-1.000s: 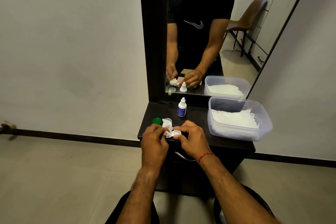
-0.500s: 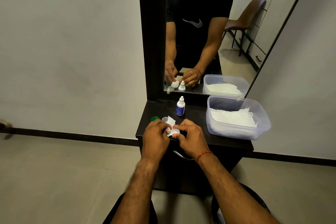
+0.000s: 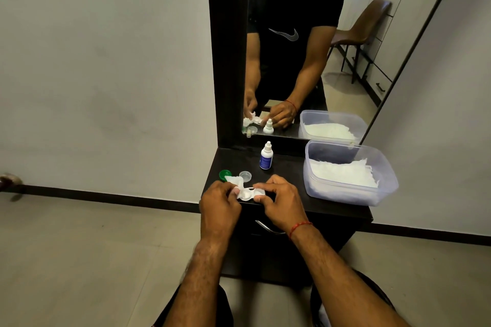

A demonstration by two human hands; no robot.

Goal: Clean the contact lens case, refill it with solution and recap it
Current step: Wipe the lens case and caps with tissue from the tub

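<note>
Contact lens case (image 3: 251,193): white, uncapped, held between both sets of fingertips at the near edge of the dark cabinet top (image 3: 287,175)
Right hand (image 3: 281,202): thumb and fingers curled, pinching the case's right well
Left hand (image 3: 219,204): fingers curled, pinching a crumpled tissue (image 3: 235,182) against the left well
Green cap (image 3: 224,175), clear cap (image 3: 245,175): side by side, just beyond the left fingers
Solution bottle (image 3: 266,156): upright, capped, farther beyond the fingertips
Plastic tub (image 3: 345,195): held white tissues, well right of the right fingers

Plastic tub (image 3: 345,195) on dark cabinet (image 3: 288,168), mirror (image 3: 353,79) behind
</note>
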